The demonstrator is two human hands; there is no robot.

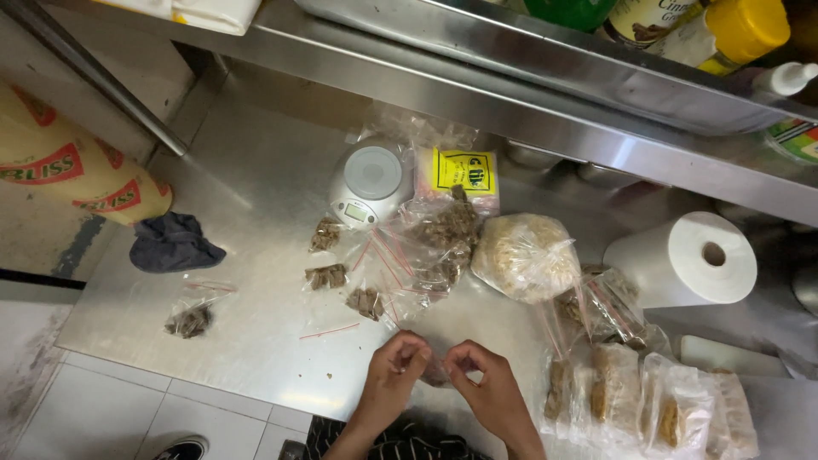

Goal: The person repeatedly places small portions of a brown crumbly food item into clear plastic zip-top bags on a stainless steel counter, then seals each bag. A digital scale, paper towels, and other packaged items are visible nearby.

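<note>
Small clear bag (434, 372) of brown pieces, apparently being sealed, is pinched between left hand (394, 370) and right hand (486, 388) at six o'clock on the steel counter (256, 196); filled bags (327, 276) lie toward eleven o'clock, near the scale (370, 181).

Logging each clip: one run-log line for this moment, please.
left hand: pinching small clear bag | right hand: pinching same bag | steel counter: kitchen scale, filled bags
</note>
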